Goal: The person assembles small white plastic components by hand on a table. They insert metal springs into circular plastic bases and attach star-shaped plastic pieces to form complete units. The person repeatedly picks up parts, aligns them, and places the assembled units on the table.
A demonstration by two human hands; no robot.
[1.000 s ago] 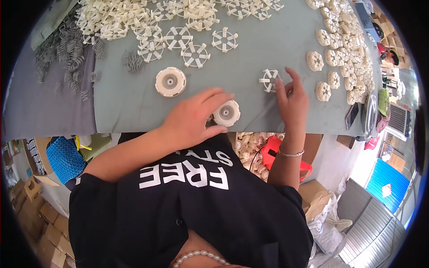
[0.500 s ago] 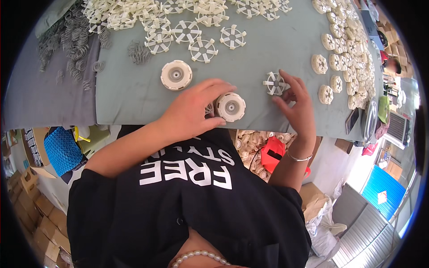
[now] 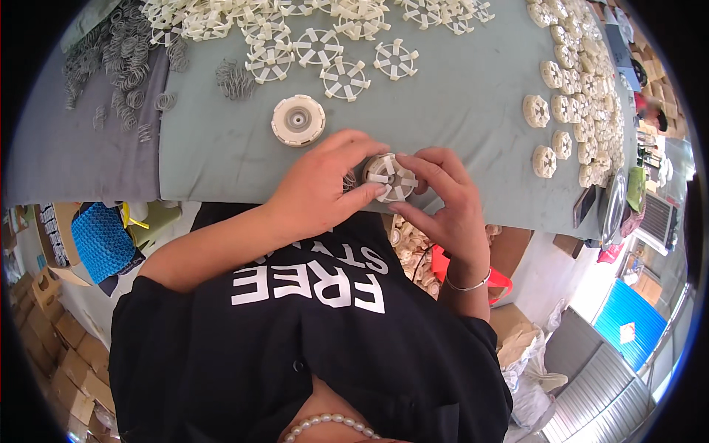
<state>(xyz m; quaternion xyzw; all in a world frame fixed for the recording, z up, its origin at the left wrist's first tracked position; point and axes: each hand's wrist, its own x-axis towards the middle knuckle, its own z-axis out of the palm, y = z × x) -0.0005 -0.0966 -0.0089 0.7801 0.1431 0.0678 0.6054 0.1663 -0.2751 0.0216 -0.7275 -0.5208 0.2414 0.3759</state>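
Note:
Near the table's front edge, a white spoked plastic ring [image 3: 390,178] lies over a round cream plastic housing. My left hand [image 3: 325,179] grips the housing from the left, thumb and fingers around its side. A few wire springs [image 3: 349,179] show beside it, under the left palm. From the right, my right hand [image 3: 448,193] holds the spoked ring at its rim between thumb and fingers. The housing is mostly hidden under the ring and fingers. Behind my left hand sits another round cream housing [image 3: 298,120] with a grey recessed centre.
Loose spoked rings [image 3: 345,80] lie in a heap at the back. Coil springs [image 3: 122,55] pile up at the far left, with a small bunch [image 3: 235,80] nearer. Rows of round assembled pieces [image 3: 537,111] cover the right side, near a phone [image 3: 584,206]. Below the edge is a box of parts [image 3: 416,255].
My right hand has moved left, bringing the spoked ring from the open table onto the housing. My left hand keeps its grip. The whole view has shifted slightly.

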